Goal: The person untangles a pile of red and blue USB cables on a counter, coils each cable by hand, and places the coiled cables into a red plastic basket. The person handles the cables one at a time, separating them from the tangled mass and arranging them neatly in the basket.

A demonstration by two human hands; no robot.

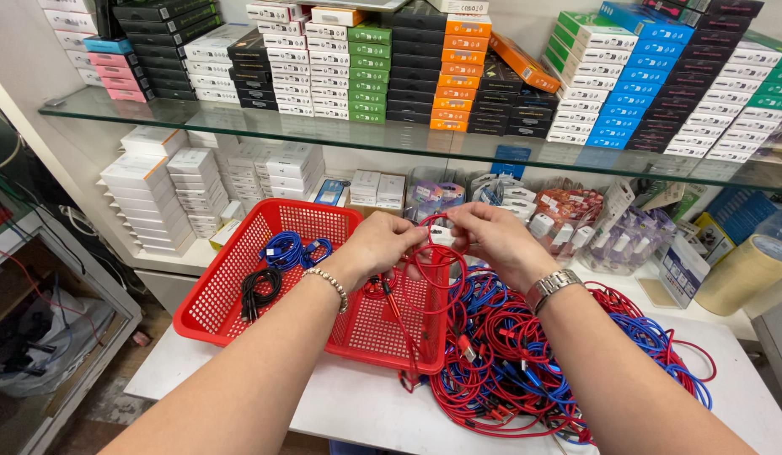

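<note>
Nearest the camera, both forearms are extending toward 12 o'clock over the white counter, the left wrist wearing a bead bracelet and the right wrist a metal watch. The left hand and right hand are meeting above the basket edge, thumbs and fingertips pinching a red cable that is hanging between them in loose loops. The cable is judged light, limp and springy, so it is best held at the coil's crossing point, not by its connector ends. At 5 o'clock of the hands, a tangled heap of red and blue cables is lying on the counter. At 9 o'clock, a red basket is holding coiled blue and black cables. Farther back, a glass shelf is carrying stacked boxes.
</note>
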